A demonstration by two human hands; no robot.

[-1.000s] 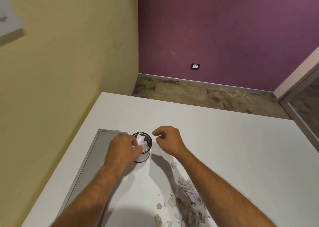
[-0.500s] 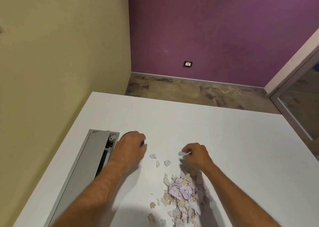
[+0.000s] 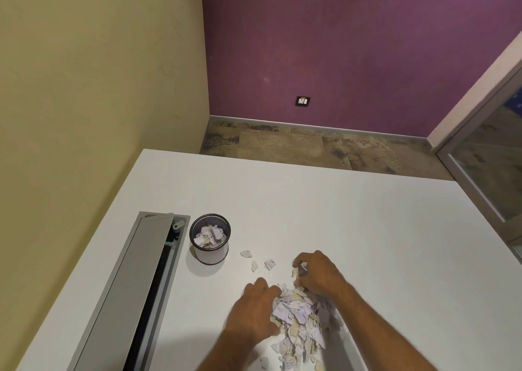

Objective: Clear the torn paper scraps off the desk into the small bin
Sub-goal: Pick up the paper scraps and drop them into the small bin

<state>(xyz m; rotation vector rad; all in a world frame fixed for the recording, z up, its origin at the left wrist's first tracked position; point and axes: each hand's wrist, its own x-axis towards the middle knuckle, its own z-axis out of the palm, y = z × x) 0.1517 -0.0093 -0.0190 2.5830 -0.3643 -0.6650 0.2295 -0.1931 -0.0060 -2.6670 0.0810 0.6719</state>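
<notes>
A pile of torn white and lilac paper scraps lies on the white desk near its front edge. My left hand presses against the pile's left side, fingers curled. My right hand cups the pile's far right side, fingers bent over some scraps. Three loose scraps lie between the pile and the small black mesh bin. The bin stands upright to the left and holds crumpled scraps near its rim.
A grey cable tray with its lid raised runs along the desk's left side, touching the bin's left. Yellow wall on the left, purple wall behind, a glass door frame at the right.
My left hand has left the bin and come down to the pile's left side. My right hand has moved back onto the pile. The bin now stands uncovered.
</notes>
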